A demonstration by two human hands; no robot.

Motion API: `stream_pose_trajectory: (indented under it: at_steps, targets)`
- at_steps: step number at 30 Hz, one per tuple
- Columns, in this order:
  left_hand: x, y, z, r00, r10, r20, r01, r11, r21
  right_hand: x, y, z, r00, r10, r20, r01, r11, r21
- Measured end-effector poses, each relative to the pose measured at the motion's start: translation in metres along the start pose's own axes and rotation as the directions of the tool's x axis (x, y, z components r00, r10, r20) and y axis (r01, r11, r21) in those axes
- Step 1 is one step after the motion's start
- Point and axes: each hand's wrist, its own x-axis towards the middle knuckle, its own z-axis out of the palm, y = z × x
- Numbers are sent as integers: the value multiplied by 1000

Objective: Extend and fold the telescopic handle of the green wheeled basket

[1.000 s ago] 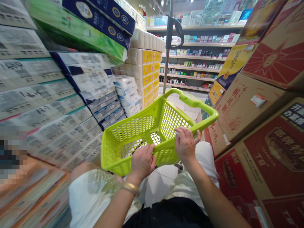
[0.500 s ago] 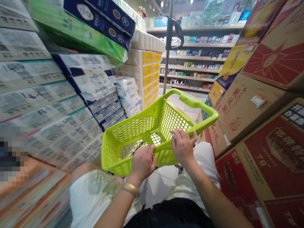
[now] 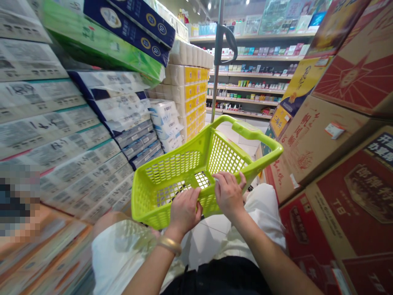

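While low in front of the body, at about 6 o'clock in the head camera's view, a lime-green plastic shopping basket [image 3: 173,166], tilted, its far end raised and a long handle [image 3: 256,137] running out toward 3 o'clock. Left hand [image 3: 185,211] on the near rim, its fingers [image 3: 192,196] curled over the edge in what looks like a firm grasp, a gold-coloured bangle [image 3: 169,245] on the wrist below. Right hand [image 3: 227,194] just beside it, its fingers [image 3: 225,178] bent over the rim toward the basket's inside, whether gripping or only resting impossible to tell from this angle. By the look of the thin moulded mesh, probably a light, stiff, slightly springy thing, with no sign of a slippery finish; best taken by the handle or the thick rim, not by the mesh walls, which would likely flex. Around it, packs of toilet paper with yellow labels [image 3: 187,90] at about 12 o'clock, blue-and-white packs [image 3: 136,28] toward 11 o'clock, red-printed cardboard cartons [image 3: 362,196] at 3 to 4 o'clock, and store shelves [image 3: 245,88] at about 1 o'clock, with a white tiled floor [image 3: 204,241] under the basket.
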Motion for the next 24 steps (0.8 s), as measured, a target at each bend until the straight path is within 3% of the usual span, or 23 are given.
stream_pose_trajectory:
  at_steps: [5, 14, 21, 24]
  targets:
    - [1, 3, 0, 1000, -15, -9, 14, 1000, -10, 16, 33, -13, 992, 61, -113, -73, 992, -104]
    - [0, -1, -1, 1000, -6, 4, 6, 1000, -4, -3, -1, 6, 997, -78, -20, 78, 997, 20]
    - [-2, -1, 1, 1000, -4, -21, 4, 1000, -7, 12, 27, -11, 994, 15, -106, -25, 995, -96]
    - [-1, 0, 2, 1000, -16, -13, 16, 1000, -5, 12, 27, -13, 996, 26, -89, -33, 996, -79]
